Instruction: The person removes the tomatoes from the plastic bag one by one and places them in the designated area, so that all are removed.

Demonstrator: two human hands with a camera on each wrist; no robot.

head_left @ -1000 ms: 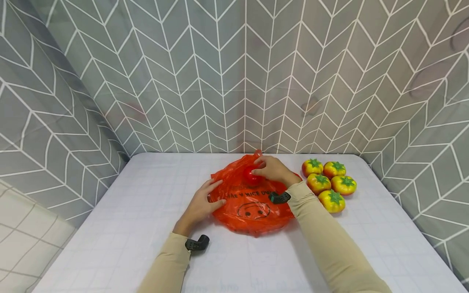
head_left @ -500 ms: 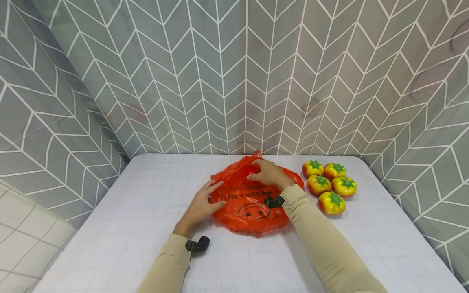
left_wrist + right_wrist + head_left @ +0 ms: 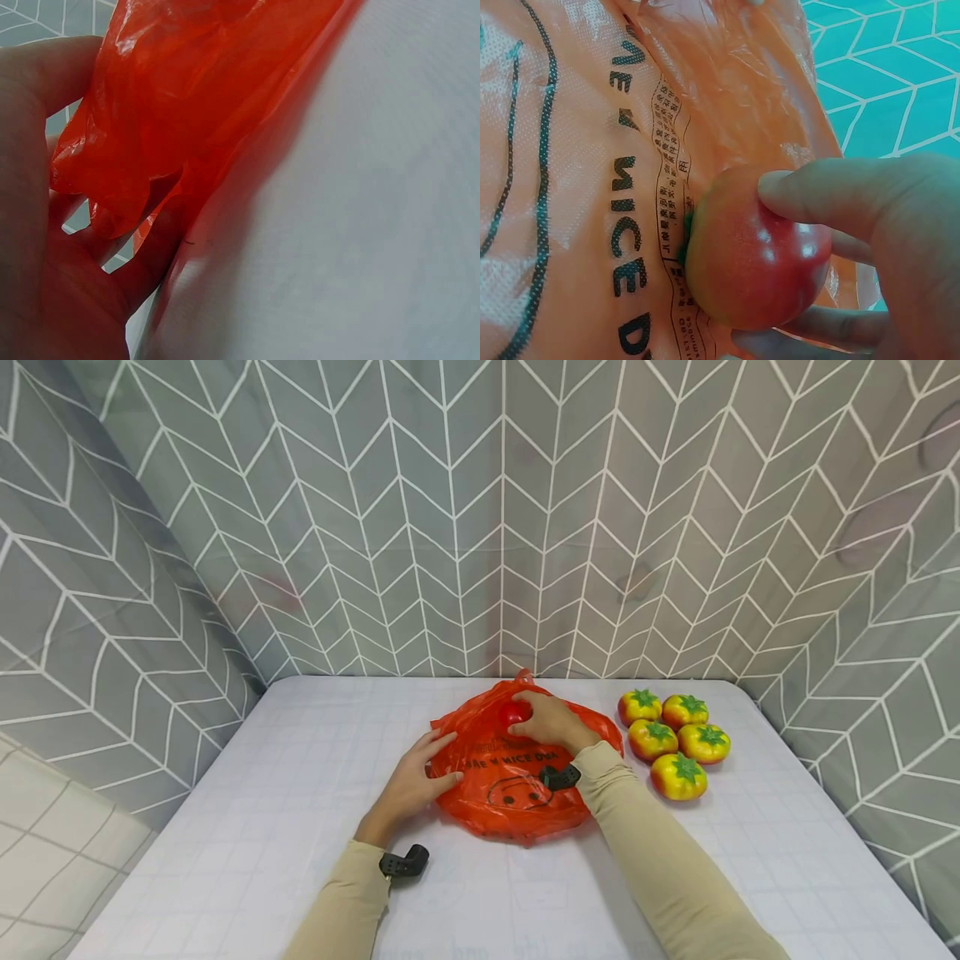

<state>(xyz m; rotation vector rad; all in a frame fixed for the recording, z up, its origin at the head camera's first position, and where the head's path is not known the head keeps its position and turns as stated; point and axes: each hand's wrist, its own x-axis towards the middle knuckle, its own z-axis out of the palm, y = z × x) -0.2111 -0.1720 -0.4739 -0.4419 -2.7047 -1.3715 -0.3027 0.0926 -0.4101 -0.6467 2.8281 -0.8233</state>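
Observation:
A red plastic bag (image 3: 517, 797) with dark print lies spread on the table. My right hand (image 3: 553, 720) grips a red tomato (image 3: 757, 247) at the bag's upper part, thumb on one side and fingers on the other. In the right wrist view, the tomato is against the printed plastic, its green leafy top partly hidden. At the bag's left edge, my left hand (image 3: 411, 779) has its fingers spread and touches the plastic. Seen from the left wrist, the crumpled bag edge (image 3: 120, 172) lies between thumb and fingers; some fingertips are hidden by it.
Several red-and-yellow tomatoes (image 3: 678, 777) with green tops stand grouped right of the bag, beside my right forearm. A white cloth covers the table (image 3: 315, 718). Grey patterned curtains (image 3: 480, 527) rise behind it and at both sides.
My right hand has shifted slightly left and toward me, with the tomato in its grip. The left hand keeps its place at the bag's edge.

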